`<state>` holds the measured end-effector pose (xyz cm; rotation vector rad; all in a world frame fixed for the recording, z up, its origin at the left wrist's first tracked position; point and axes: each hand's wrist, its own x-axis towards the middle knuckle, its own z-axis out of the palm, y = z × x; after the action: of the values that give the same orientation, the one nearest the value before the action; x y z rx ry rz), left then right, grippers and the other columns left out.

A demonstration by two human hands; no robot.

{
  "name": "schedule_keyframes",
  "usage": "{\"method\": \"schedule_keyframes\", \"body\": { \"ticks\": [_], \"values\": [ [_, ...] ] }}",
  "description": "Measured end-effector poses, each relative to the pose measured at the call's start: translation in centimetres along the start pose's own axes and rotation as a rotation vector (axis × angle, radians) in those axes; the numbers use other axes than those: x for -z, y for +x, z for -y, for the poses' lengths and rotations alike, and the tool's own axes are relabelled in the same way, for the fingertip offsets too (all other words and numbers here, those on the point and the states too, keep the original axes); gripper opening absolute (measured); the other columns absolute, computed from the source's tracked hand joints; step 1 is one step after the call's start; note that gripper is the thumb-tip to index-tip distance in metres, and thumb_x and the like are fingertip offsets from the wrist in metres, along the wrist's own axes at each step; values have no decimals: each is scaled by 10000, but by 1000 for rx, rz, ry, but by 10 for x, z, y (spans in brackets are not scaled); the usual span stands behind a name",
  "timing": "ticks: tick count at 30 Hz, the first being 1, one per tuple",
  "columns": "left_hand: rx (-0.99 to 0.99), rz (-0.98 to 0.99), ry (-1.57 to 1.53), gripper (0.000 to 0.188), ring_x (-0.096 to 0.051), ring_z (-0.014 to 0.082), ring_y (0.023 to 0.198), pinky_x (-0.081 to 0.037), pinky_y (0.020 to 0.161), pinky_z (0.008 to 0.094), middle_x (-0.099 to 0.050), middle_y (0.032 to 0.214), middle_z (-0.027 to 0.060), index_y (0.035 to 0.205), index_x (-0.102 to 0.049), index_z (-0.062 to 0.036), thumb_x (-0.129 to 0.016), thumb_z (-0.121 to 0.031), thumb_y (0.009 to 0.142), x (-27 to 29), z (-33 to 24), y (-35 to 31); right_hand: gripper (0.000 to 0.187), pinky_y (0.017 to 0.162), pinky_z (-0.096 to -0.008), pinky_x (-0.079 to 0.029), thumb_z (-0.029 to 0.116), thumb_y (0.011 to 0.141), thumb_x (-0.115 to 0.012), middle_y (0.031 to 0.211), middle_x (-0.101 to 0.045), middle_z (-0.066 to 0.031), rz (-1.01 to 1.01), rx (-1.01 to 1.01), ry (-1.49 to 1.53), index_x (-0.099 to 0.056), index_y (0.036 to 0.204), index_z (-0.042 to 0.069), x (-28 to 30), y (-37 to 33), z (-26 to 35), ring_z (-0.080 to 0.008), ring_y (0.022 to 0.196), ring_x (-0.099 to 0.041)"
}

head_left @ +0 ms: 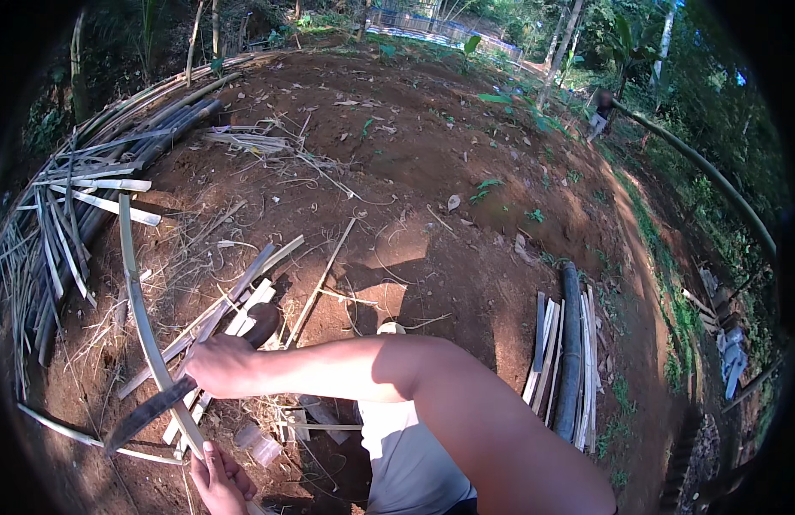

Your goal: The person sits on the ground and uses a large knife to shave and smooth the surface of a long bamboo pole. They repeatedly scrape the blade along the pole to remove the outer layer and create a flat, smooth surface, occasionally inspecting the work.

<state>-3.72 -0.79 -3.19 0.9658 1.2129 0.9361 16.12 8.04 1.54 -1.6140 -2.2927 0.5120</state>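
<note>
Over soil (488, 240), left hand (219, 483) clasps bamboo strip (143, 316) low down, right hand (221, 366) a knife (145, 416).

We see a pale yellowish bamboo strip (139, 300), a dark grey blade (144, 418) with a blackish-brown handle (262, 326), reddish-brown soil (466, 249) dappled with light and shade, pale grey trousers (410, 459), cream slats (114, 184), a dark grey bamboo pole (572, 343) and bright green leaves (536, 215).

right arm (492, 412) reaching leftward | right hand (221, 366) fisted | left hand (223, 482) lower, seemingly curled closed
</note>
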Motion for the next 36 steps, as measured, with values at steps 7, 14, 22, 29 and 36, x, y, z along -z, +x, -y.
{"method": "schedule_keyframes", "body": {
  "ticks": [7,14,22,29,36],
  "values": [
    [-19,-82,65,254,-276,64,346,-196,290,261,-309,577,-35,901,-445,-114,-465,-333,1028,21,21,18,194,560,-400,-570,63,822,-545,649,-652,-169,-103,314,-86,-667,698,-23,-38,-5,26,-266,605,-680],
    [-27,-36,111,246,-273,41,352,-177,303,230,-320,562,-53,904,-455,-133,-471,-341,1034,-15,-4,-14,146,437,-406,-497,-47,779,-509,569,-599,-151,-143,-98,15,-613,677,-37,13,25,-37,-241,475,-604],
    [110,-32,-61,269,-302,85,341,-204,290,266,-323,565,-23,877,-455,-123,-485,-348,1022,-4,4,15,220,456,-371,-522,9,851,-512,582,-605,-141,81,89,30,-602,651,-8,-31,-15,17,-209,516,-627],
    [197,28,-46,317,-287,84,354,-220,322,266,-311,576,-33,773,-446,-132,-476,-335,1014,-3,1,14,191,582,-430,-572,86,802,-550,699,-668,-191,76,166,57,-692,702,6,-33,-27,26,-304,661,-698],
    [58,45,47,287,-286,61,347,-183,293,244,-314,555,-38,852,-404,-138,-487,-352,1024,-17,3,-2,147,464,-415,-513,-52,729,-524,508,-585,-134,-66,4,179,-619,634,6,-32,4,-15,-242,463,-610]
  ]
}}
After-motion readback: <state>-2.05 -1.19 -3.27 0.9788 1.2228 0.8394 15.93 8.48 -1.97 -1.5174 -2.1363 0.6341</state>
